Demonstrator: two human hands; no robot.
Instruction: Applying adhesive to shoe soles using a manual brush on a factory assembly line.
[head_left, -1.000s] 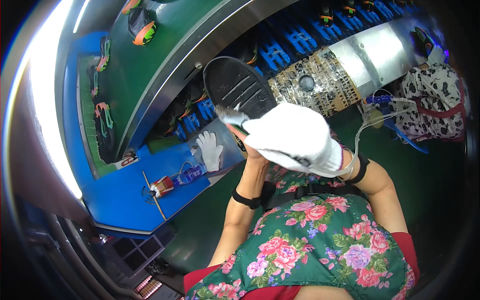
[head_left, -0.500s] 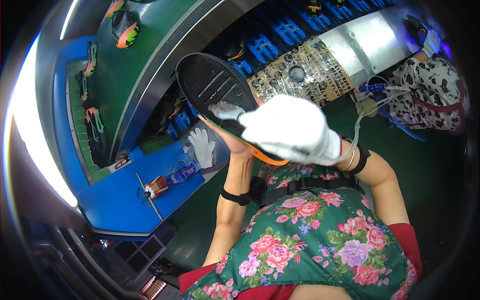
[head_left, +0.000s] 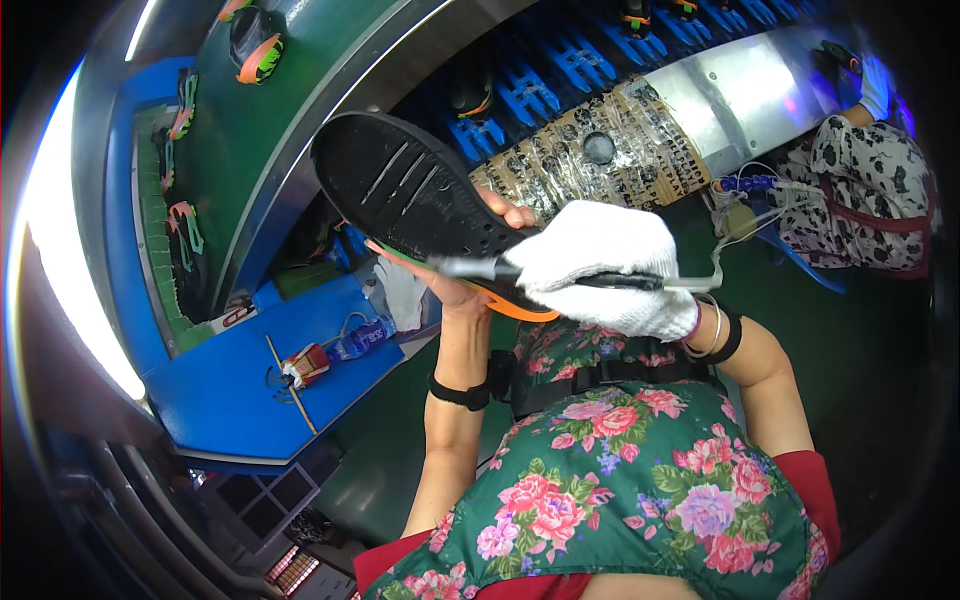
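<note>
A black shoe sole (head_left: 400, 185) with an orange and green edge lies tilted in my bare left hand (head_left: 458, 293). The fingers wrap under it, and their tips show at its far right edge. Over the near part of the sole, my right hand (head_left: 610, 270), in a white knitted glove, is closed round the dark handle of a brush (head_left: 480, 267). The brush's pale bristles are blurred by motion and point left across the sole. A thin clear tube (head_left: 695, 284) runs off the handle's rear end.
Left, a blue table (head_left: 220, 400) bears a white glove (head_left: 402, 295), a bottle (head_left: 362, 340) and a stick. Shoe uppers (head_left: 258, 45) lie on a green belt beyond. Ahead stand blue racks (head_left: 585, 65) and a taped cardboard ledge (head_left: 570, 150). A co-worker's gloved hand (head_left: 874, 90) is far right.
The sole and my left hand have shifted slightly left. The brush has moved from the sole's middle to its near left edge, and my right hand has turned, showing the handle.
</note>
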